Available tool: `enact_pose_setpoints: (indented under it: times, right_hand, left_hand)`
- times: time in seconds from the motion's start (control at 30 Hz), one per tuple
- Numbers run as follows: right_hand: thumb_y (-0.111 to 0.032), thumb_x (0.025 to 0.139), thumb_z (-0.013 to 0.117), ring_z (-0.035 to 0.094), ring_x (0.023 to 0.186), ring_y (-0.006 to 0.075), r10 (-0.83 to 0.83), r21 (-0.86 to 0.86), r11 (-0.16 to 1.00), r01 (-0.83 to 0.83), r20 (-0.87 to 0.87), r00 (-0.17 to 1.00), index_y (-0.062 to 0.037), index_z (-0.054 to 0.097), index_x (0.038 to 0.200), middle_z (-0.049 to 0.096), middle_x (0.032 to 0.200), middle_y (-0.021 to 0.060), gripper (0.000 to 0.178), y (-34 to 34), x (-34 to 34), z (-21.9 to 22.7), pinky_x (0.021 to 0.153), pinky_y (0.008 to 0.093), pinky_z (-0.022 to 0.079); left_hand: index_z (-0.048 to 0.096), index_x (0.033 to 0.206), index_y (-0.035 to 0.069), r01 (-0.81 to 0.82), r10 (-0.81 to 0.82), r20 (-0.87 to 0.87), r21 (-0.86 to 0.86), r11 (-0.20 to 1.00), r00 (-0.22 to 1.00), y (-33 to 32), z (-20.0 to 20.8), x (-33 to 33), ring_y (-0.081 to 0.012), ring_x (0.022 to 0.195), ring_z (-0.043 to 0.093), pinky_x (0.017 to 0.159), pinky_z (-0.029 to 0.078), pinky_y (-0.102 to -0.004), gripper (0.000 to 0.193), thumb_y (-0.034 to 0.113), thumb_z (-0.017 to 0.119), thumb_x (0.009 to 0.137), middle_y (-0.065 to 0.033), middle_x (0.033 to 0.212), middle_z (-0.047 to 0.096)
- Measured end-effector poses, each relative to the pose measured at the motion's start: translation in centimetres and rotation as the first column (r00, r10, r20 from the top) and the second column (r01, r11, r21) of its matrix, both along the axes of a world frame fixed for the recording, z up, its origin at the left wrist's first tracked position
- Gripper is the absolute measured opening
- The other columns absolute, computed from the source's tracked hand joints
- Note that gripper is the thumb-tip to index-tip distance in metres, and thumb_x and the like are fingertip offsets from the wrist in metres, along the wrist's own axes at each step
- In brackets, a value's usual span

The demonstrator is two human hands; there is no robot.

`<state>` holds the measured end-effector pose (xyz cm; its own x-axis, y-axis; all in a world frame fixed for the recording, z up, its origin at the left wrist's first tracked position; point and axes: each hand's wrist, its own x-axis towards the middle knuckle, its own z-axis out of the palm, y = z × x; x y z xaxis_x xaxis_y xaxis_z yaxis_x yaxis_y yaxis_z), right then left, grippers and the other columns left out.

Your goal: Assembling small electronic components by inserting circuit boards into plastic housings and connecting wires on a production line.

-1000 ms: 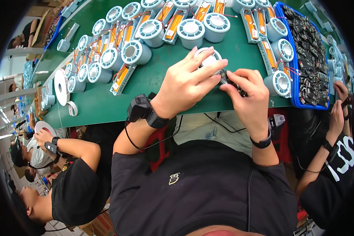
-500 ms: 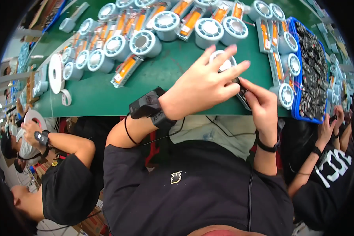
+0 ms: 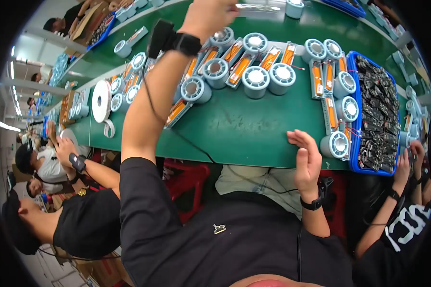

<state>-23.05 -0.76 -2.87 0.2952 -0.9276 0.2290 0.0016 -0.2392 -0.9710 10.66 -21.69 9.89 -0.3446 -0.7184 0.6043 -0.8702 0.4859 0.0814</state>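
Note:
My left arm stretches far across the green table, and my left hand (image 3: 208, 18) is at the top edge of the picture. Its fingers are partly cut off and blurred, so its grip cannot be made out. Just right of it lies a long, shiny pale piece (image 3: 258, 7). My right hand (image 3: 307, 160) hovers over the near table edge, fingers stretched and thumb apart, holding nothing. Nearest to it is a light-blue round housing (image 3: 335, 145). More light-blue housings (image 3: 256, 81) with attached metal strips carrying orange-wrapped parts (image 3: 242, 69) stand beyond in rows.
A blue tray (image 3: 352, 165) full of small black parts stands at the right. A white reel (image 3: 101, 101) and a small tape roll (image 3: 109, 128) are at the left. A lone housing (image 3: 294, 8) sits at the far side. Co-workers sit on both sides.
My left hand has gone from the near middle to the far side. My right hand has let go of the dark-and-metal piece and opened. The view has shifted, showing more of the far side.

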Motion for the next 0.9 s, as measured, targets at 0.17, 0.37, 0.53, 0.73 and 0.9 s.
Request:
enact_pose_setpoints:
  times: [0.17,0.37,0.53,0.73,0.9]
  right_hand:
    - [-0.015,0.106,0.052,0.066,0.113,0.0253,0.025,0.018,1.000,-0.023,-0.120,0.992,0.0092,0.055,0.132,0.069,0.123,0.0198,0.036,0.3,0.0,0.0,0.101,0.0363,0.051]
    - [-0.010,0.105,0.052,0.067,0.111,0.0251,0.042,0.046,0.998,-0.039,-0.076,0.996,0.0088,0.055,0.131,0.069,0.123,0.0194,0.032,-0.3,0.2,0.0,0.099,0.0356,0.052]
    - [-0.007,0.104,0.052,0.069,0.108,0.0245,0.054,0.073,0.996,-0.053,-0.016,0.998,0.0083,0.057,0.129,0.071,0.119,0.0188,0.029,-0.1,-0.5,0.1,0.098,0.0355,0.053]
    - [0.000,0.101,0.053,0.070,0.104,0.0233,0.017,0.069,0.997,-0.017,-0.006,1.000,0.0078,0.058,0.126,0.072,0.115,0.0184,0.027,-0.1,-0.3,0.0,0.096,0.0343,0.054]
    - [0.004,0.094,0.058,0.070,0.104,0.0237,0.103,0.110,0.989,-0.095,-0.078,0.992,0.0069,0.062,0.121,0.072,0.115,0.0183,0.027,-0.6,-0.3,0.0,0.094,0.0336,0.054]
  left_hand:
    - [0.077,0.095,0.011,-0.255,0.224,0.170,0.189,0.948,0.960,-6.8,-5.6,6.8,-0.0354,0.094,0.070,0.084,0.056,-0.0426,0.016,0.024,0.076,0.084,-0.0117,0.096,0.075]
    - [0.078,0.109,0.015,-0.082,-0.001,0.222,0.365,0.927,0.975,-8.3,-4.1,9.5,-0.0327,0.110,0.068,0.096,0.055,-0.0429,0.037,0.045,0.072,0.088,-0.0106,0.122,0.072]
    - [0.068,0.129,0.014,-0.759,0.698,0.434,-0.049,0.650,0.570,-4.2,-4.4,24.5,-0.0374,0.116,0.066,0.100,0.053,-0.0455,0.064,0.061,0.069,0.086,-0.0157,0.127,0.069]
    - [0.064,0.130,0.012,-0.808,0.745,0.330,0.350,0.474,0.580,1.4,-10.5,37.0,-0.0369,0.111,0.068,0.096,0.054,-0.0460,0.070,0.058,0.078,0.079,-0.0200,0.122,0.070]
    - [0.064,0.123,0.009,-0.406,0.385,0.161,0.560,0.722,0.909,-0.2,-1.1,27.2,-0.0158,0.093,0.064,0.081,0.052,-0.0305,0.043,0.025,0.077,0.086,-0.0055,0.110,0.067]
